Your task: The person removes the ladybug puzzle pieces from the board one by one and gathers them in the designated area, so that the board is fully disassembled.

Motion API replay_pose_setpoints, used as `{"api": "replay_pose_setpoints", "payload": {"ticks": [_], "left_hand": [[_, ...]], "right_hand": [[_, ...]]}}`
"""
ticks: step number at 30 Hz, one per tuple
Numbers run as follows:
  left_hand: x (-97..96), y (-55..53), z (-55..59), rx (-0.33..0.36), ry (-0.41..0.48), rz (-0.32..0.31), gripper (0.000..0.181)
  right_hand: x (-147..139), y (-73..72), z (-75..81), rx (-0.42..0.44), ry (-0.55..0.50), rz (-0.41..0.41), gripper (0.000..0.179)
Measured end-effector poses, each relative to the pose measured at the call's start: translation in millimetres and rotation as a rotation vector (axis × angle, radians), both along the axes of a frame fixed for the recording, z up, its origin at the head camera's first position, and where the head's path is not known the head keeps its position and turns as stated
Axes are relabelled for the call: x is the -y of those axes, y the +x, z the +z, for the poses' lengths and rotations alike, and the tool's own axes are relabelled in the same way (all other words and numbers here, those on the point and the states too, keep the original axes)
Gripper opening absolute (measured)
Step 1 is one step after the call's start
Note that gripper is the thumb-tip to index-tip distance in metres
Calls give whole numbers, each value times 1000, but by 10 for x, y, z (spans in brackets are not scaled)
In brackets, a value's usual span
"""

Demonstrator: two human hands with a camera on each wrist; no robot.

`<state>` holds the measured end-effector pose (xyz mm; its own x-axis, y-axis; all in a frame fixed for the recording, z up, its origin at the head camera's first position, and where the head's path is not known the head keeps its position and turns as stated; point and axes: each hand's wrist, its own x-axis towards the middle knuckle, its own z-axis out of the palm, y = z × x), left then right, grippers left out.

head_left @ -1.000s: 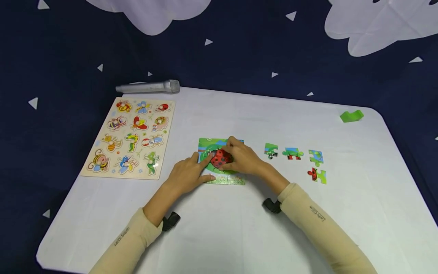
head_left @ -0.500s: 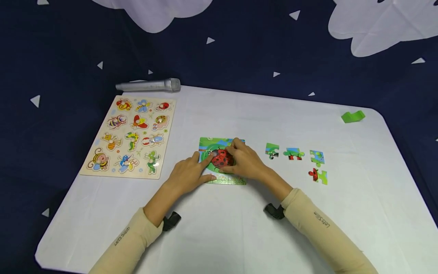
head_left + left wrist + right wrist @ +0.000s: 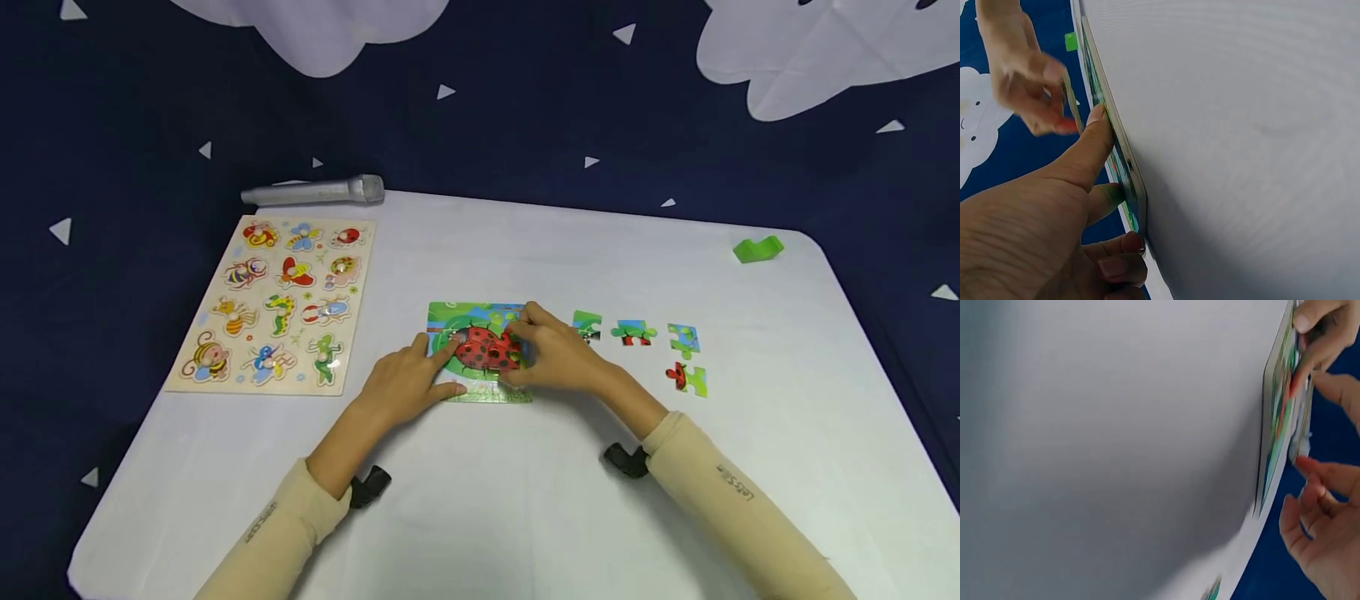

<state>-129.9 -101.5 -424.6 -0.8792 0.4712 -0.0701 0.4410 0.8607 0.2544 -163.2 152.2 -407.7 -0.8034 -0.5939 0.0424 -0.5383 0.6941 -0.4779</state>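
A ladybug jigsaw puzzle in a flat tray [image 3: 487,397] lies at mid-table in the head view. My left hand [image 3: 401,383] rests over its left side, index finger on the picture and thumb at the near edge. In the left wrist view, more fingers bend against the tray's side. My right hand [image 3: 562,354] pinches a thin puzzle piece [image 3: 1072,106] between thumb and fingers, raised above the tray's right part. Both wrist views show this piece nearly edge-on, and its picture is mostly hidden. Several loose jigsaw pieces [image 3: 633,332] lie to the right.
A wooden peg board of insects [image 3: 262,292] lies at the left. A silver microphone [image 3: 315,192] sits along the back left edge, and a small green object [image 3: 759,249] near the back right corner. Dark patterned cloth [image 3: 525,117] hangs behind the white table [image 3: 465,500].
My right hand has shifted right and lifted a piece, so more of the ladybug picture shows. My left hand stays on the puzzle. The head view has turned slightly.
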Motion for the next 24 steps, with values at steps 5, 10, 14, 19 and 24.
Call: {"api": "replay_pose_setpoints", "payload": {"ticks": [5, 10, 14, 19, 24], "left_hand": [[11, 2, -22, 4, 33, 6, 74], [13, 1, -15, 6, 39, -2, 75], [16, 1, -6, 12, 39, -4, 75], [14, -5, 8, 21, 33, -2, 74], [7, -5, 16, 24, 33, -4, 74]], "right_hand": [[-376, 90, 27, 18, 6, 8, 66], [-757, 204, 50, 39, 26, -58, 68], [-1030, 272, 53, 23, 36, -107, 71], [-1329, 333, 71, -12, 48, -136, 73], [-1571, 366, 52, -53, 55, -138, 73]]}}
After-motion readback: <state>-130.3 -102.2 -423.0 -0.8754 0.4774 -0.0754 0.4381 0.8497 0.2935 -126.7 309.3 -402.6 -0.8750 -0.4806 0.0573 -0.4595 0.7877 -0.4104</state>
